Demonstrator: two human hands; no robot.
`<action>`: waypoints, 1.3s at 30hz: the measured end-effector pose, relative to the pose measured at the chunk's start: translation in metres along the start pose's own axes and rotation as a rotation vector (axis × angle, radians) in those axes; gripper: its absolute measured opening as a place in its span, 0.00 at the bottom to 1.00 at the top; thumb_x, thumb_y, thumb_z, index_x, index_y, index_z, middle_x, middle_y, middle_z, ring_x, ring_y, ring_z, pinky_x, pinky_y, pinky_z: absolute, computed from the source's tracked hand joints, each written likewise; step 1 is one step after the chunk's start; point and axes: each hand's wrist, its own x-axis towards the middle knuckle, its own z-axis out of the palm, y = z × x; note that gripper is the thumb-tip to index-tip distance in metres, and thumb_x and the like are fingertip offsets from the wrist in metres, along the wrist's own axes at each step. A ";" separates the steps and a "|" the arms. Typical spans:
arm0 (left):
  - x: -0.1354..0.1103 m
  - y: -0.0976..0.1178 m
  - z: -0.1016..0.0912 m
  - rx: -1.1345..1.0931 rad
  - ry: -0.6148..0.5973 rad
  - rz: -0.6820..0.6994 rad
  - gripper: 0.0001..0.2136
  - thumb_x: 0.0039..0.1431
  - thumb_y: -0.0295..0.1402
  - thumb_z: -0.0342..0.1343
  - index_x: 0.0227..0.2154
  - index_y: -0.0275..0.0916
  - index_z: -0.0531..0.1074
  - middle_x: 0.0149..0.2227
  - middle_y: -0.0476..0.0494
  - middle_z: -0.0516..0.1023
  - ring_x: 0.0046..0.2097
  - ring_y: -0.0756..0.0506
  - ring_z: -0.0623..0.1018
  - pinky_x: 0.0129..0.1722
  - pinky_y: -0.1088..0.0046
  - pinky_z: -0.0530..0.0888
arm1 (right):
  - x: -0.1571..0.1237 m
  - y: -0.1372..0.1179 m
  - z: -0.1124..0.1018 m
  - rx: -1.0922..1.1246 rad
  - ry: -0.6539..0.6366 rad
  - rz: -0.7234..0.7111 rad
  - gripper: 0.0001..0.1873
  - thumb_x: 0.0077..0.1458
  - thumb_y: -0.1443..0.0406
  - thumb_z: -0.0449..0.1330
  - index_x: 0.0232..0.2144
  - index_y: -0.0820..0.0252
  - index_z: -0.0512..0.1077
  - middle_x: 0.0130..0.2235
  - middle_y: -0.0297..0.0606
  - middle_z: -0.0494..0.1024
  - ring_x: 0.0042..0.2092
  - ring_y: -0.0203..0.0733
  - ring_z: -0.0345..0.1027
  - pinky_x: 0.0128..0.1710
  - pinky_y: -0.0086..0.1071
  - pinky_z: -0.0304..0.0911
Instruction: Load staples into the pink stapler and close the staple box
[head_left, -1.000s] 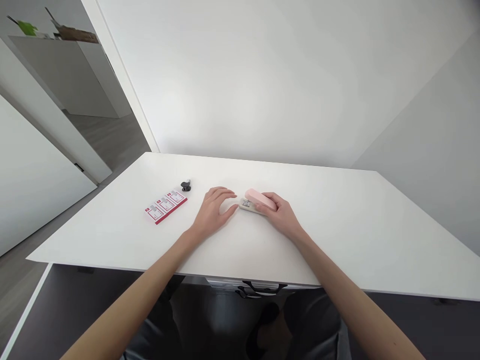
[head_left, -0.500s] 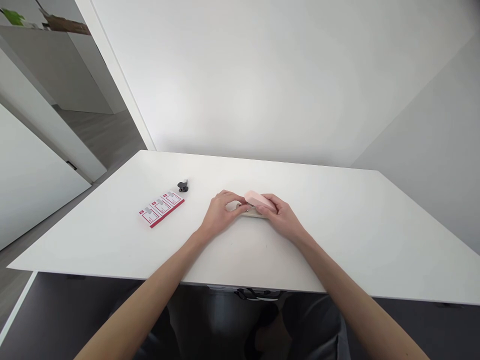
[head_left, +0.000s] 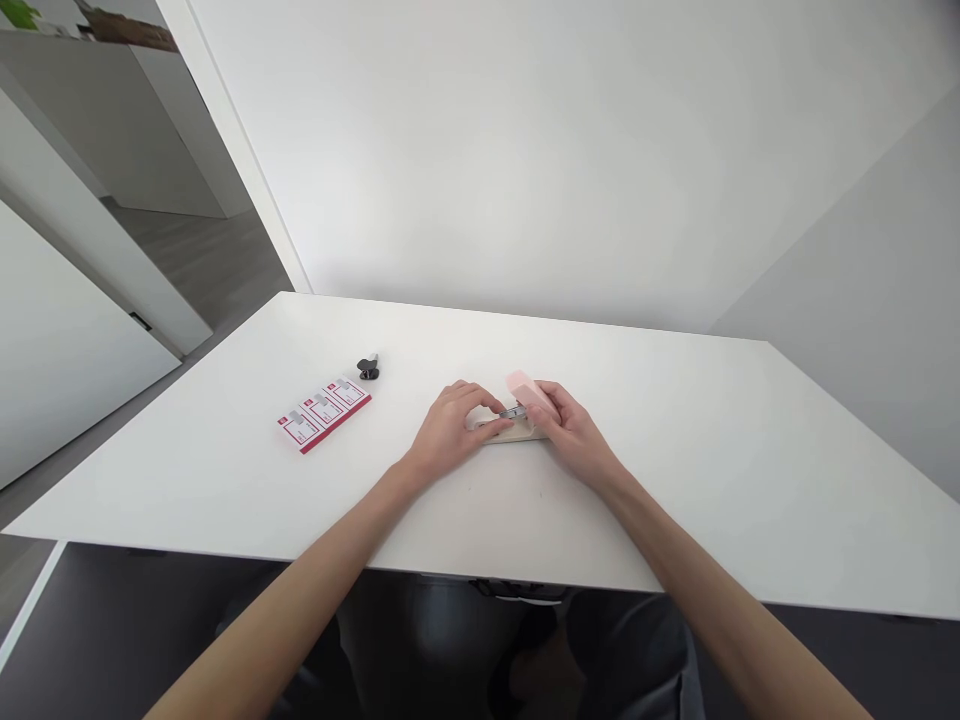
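A stapler with a pink top arm and a beige base lies on the white table between my hands. Its top arm is tilted up, and the metal magazine shows beneath it. My right hand is wrapped round the stapler's right end, with the thumb on the near side. From the left, my left hand pinches the front of the metal magazine between thumb and index finger. The fingertips partly cover the magazine's tip.
On the left of the white table lies a white and red sheet with three printed panels. A small black clip-like object sits just beyond it. A white wall rises behind the table's far edge.
The pink top arm has swung up further, baring more of the metal magazine. My left thumb and finger have shifted slightly right onto it. The view has moved a little.
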 end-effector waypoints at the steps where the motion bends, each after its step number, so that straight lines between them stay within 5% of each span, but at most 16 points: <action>1: 0.000 0.000 0.000 0.006 -0.008 0.006 0.08 0.65 0.43 0.65 0.36 0.44 0.77 0.40 0.49 0.84 0.45 0.42 0.79 0.53 0.59 0.72 | 0.000 -0.001 0.000 0.009 -0.015 -0.007 0.23 0.67 0.45 0.58 0.55 0.50 0.71 0.52 0.39 0.78 0.50 0.48 0.71 0.51 0.41 0.67; 15: -0.002 -0.003 0.004 0.058 -0.155 0.112 0.09 0.67 0.42 0.63 0.43 0.45 0.76 0.40 0.50 0.83 0.43 0.44 0.79 0.52 0.61 0.71 | -0.001 -0.006 0.002 0.120 -0.176 -0.062 0.23 0.69 0.47 0.58 0.58 0.50 0.70 0.53 0.40 0.80 0.56 0.50 0.73 0.58 0.45 0.68; 39: -0.003 0.000 0.003 0.022 -0.077 0.121 0.09 0.69 0.42 0.62 0.36 0.44 0.75 0.40 0.49 0.83 0.42 0.44 0.79 0.51 0.62 0.71 | -0.001 -0.004 -0.001 0.134 -0.161 -0.044 0.20 0.68 0.47 0.60 0.55 0.48 0.73 0.51 0.40 0.80 0.56 0.51 0.72 0.56 0.46 0.68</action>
